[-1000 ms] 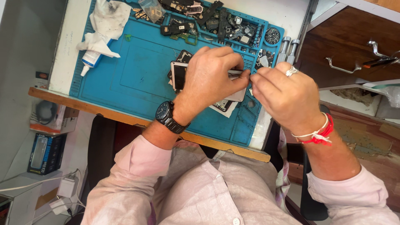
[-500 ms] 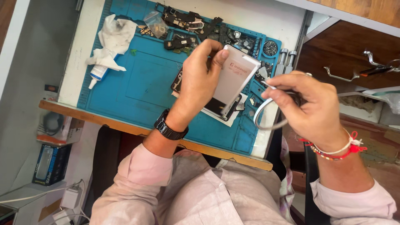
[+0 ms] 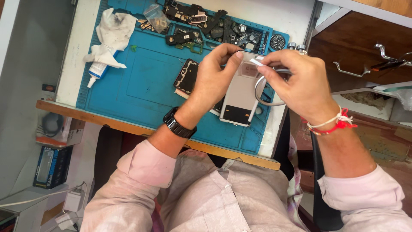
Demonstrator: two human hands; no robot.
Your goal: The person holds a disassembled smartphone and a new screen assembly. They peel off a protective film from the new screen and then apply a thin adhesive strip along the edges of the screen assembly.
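My left hand [image 3: 214, 75], with a black watch on the wrist, holds a light grey phone back panel [image 3: 240, 96] tilted above the blue work mat [image 3: 141, 90]. My right hand [image 3: 300, 81], with red and white threads on the wrist, pinches a small white strip [image 3: 257, 62] at the panel's top edge and also holds a thin grey loop [image 3: 264, 92]. An opened phone body [image 3: 186, 77] lies on the mat under my left hand.
Several loose phone parts [image 3: 214, 23] and a small plastic bag [image 3: 155, 17] fill the mat's far trays. A crumpled white tissue [image 3: 113, 30] and a glue tube [image 3: 96, 71] lie at the left. A wooden drawer with metal handles [image 3: 356, 68] stands open at the right.
My left hand has lifted the grey panel off the mat and turned it. My right hand has moved to its top edge and now pinches a white strip there.
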